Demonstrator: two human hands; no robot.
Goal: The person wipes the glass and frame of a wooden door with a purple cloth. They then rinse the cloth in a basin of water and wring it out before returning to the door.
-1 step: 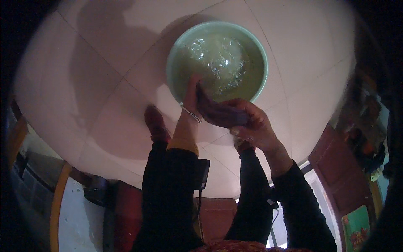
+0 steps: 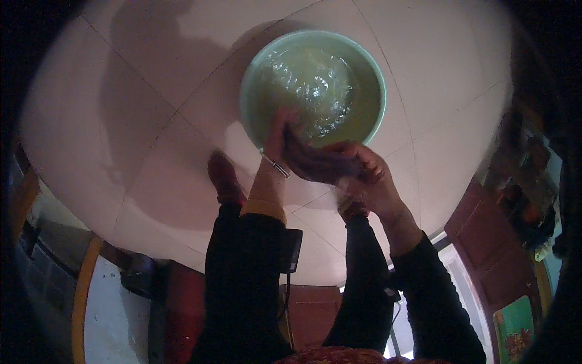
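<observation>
A round pale green basin [image 2: 382,103] stands on the floor with cloudy, rippling water [image 2: 321,91] in it, which glints in the light. Over its near rim, a wet-looking dark purple cloth [image 2: 318,165] stretches between my two hands, bunched lengthwise. My left hand [image 2: 279,130] is closed at the cloth's left end; its fingers are partly hidden and dim against the basin. A bracelet [image 2: 274,162] circles that wrist. With fingers curled round it, my right hand [image 2: 377,182] grips the cloth's right end, its thumb smeared by motion.
Pale tiles [image 2: 163,164] make up the floor around the basin. My red shoe [image 2: 224,173] is left of my left forearm; the other shoe [image 2: 353,209] is below the cloth. A dark red panel [image 2: 491,230] stands at the right, and a small dark device [image 2: 292,252] hangs near my left sleeve.
My right hand and its thumb have shifted slightly, and the cloth's right end has turned a little with them. The ripples on the water differ. My left hand has hardly moved.
</observation>
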